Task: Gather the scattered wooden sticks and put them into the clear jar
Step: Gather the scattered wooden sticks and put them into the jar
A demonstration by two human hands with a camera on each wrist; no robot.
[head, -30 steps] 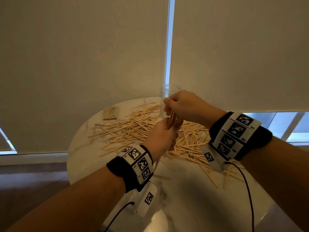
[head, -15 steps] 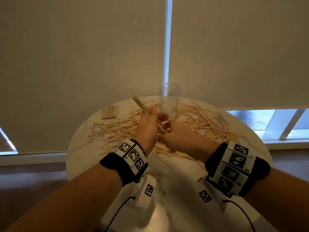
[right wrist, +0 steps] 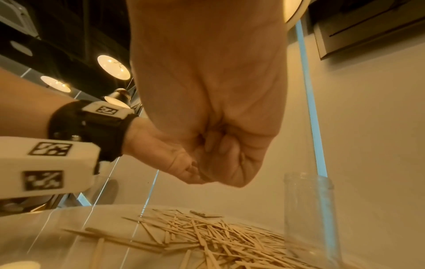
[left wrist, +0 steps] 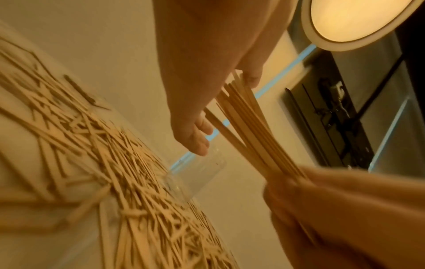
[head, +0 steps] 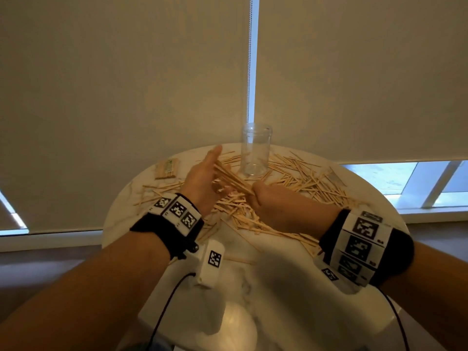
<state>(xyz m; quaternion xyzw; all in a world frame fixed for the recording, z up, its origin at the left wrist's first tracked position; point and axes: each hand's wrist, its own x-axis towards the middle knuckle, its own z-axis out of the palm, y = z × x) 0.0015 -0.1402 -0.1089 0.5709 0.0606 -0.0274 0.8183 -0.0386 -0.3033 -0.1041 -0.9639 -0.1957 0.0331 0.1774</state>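
A bundle of wooden sticks (head: 231, 179) slants across the palm of my left hand (head: 217, 171), whose thumb points up and whose fingers (left wrist: 197, 140) are loosely extended. My right hand (head: 255, 196) is a fist round the bundle's near end; in the right wrist view its fingers (right wrist: 218, 145) are curled tight. The clear jar (head: 255, 153) stands upright just behind both hands, with no sticks visible in it. Many loose sticks (head: 304, 178) lie scattered on the round white table (head: 266, 287), mostly around the jar and under my hands.
A small labelled packet of sticks (head: 167, 169) lies at the table's back left. A thin wrapper (head: 334, 177) sits at the back right. Roller blinds hang close behind the table. The table's near half holds only a few stray sticks (head: 240, 259).
My left hand gripped the bundle half a second ago; now its fingers have opened. My right hand has come down from above the left hand and closed round the bundle's near end.
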